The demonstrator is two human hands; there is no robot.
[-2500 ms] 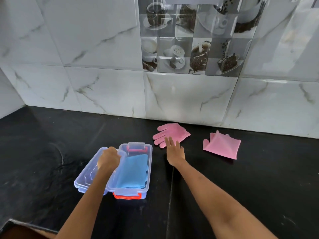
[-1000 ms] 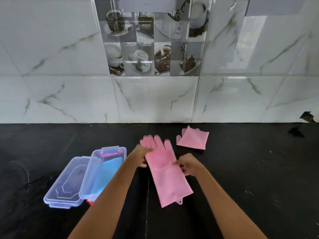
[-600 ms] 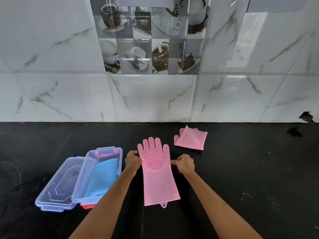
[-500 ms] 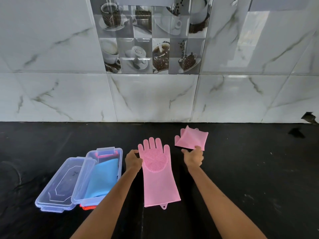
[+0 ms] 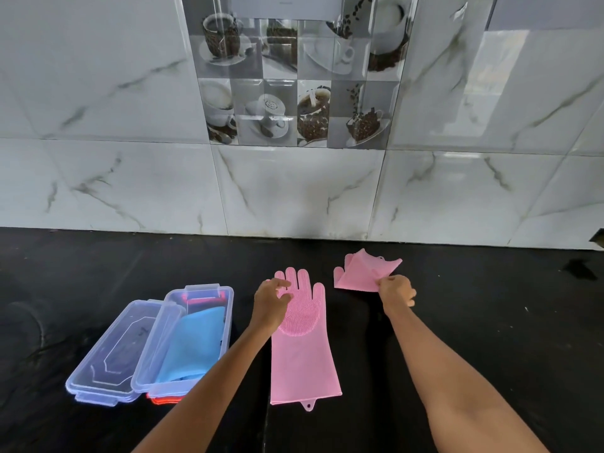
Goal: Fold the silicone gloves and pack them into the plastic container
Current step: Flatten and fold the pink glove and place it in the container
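A pink silicone glove (image 5: pixel 302 358) lies flat and unfolded on the black counter, fingers toward the wall. My left hand (image 5: pixel 273 304) rests on its finger end, fingers spread. A second pink glove (image 5: pixel 361 271), folded, lies further back to the right; my right hand (image 5: pixel 395 291) pinches its near right corner, which is lifted a little. The clear plastic container (image 5: pixel 228 299) stands open at the left with a folded blue glove (image 5: pixel 192 344) inside.
The container's clear lid (image 5: pixel 114 354) lies beside it on the left. The marble-tiled wall (image 5: pixel 294 191) rises at the back of the black counter (image 5: pixel 490 322). A dark wall fitting (image 5: pixel 598 238) shows at the far right edge.
My right hand let go of the flat glove, reached back and took hold of the folded pink glove's corner. My left hand shifted from the flat glove's edge onto its fingers.
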